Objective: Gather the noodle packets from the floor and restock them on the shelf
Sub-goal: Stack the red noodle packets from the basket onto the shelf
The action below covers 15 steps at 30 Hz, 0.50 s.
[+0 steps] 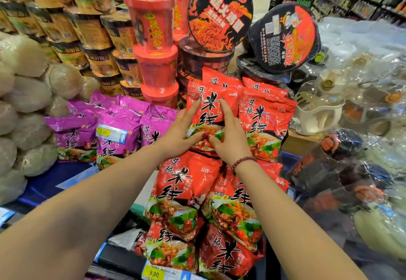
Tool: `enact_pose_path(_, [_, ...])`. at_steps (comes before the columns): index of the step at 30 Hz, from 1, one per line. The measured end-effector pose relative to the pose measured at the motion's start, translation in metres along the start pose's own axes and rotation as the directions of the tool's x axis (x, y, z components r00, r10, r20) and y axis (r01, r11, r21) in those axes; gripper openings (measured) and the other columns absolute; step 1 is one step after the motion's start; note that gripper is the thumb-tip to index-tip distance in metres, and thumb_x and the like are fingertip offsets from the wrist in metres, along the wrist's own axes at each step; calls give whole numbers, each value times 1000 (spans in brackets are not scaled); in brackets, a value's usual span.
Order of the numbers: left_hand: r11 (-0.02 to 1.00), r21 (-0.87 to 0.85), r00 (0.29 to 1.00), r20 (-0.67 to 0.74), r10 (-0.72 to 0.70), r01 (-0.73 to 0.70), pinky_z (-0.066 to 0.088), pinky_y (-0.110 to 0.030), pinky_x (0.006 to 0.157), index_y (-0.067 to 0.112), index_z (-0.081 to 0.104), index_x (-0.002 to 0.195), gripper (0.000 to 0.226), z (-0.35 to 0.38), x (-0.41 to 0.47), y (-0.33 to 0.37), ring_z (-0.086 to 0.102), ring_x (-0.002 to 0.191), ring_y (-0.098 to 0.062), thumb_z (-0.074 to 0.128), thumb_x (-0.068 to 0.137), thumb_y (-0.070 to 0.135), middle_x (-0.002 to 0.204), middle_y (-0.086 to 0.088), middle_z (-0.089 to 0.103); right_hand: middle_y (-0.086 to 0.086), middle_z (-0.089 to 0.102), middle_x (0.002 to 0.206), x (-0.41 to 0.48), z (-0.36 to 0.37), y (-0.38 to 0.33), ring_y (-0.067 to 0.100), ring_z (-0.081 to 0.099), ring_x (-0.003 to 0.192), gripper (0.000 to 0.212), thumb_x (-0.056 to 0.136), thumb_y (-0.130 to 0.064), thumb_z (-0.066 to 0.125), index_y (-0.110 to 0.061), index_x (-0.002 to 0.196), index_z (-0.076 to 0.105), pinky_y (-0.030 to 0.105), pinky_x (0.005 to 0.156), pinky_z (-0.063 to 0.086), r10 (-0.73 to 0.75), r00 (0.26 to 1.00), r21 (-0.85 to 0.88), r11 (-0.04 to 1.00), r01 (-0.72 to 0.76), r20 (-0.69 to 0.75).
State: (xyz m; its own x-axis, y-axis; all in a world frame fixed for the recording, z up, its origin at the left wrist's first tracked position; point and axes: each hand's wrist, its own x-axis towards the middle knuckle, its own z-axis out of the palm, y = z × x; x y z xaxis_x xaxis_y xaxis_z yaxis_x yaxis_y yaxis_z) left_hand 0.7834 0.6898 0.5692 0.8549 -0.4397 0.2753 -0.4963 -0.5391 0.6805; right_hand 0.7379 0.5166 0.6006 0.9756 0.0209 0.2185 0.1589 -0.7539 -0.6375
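A red noodle packet (209, 104) stands upright on the shelf in the middle of the view. My left hand (180, 129) presses its left side with straight fingers. My right hand (228, 134), a bead bracelet on its wrist, presses the packet's right side, fingers stretched up over the print. The thumbs meet at the packet's lower edge. More red packets stand behind it and to its right (265, 123). Several others lie stacked below my wrists (186, 192).
Purple noodle packets (114, 132) fill the shelf to the left, with pale bagged noodles (26, 104) beyond. Red cup noodles (153, 29) and black bowl noodles (219, 11) are stacked behind. Plastic-wrapped goods (351, 104) lie at the right. A price tag (153, 273) marks the shelf's front edge.
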Motion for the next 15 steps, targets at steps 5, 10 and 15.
enact_pose_path(5, [987,158,999,33,-10,5,12,-44,119,63,-5,143,85,-8,-12,-7,2,150,-24,56,84,53,163,-7,2,9,41,121,-10,-9,7,27,45,112,94,76,-42,77,-44,148,17,42,90,49,-12,999,-286,958,-2,-47])
enact_pose_path(10, [855,441,918,-145,369,-274,21,-48,117,30,28,149,73,-23,-12,-7,10,149,-29,59,85,45,161,-10,13,13,15,158,-7,-15,12,31,14,145,87,73,-35,81,-28,147,35,43,117,21,-257,958,-329,922,204,-126])
enact_pose_path(15, [714,574,900,104,422,-401,34,-53,112,26,20,152,70,-22,1,-9,26,145,-37,49,91,43,159,-10,23,3,5,162,3,-8,7,24,1,149,90,85,-42,68,-30,153,11,39,120,9,-223,972,-385,893,235,75])
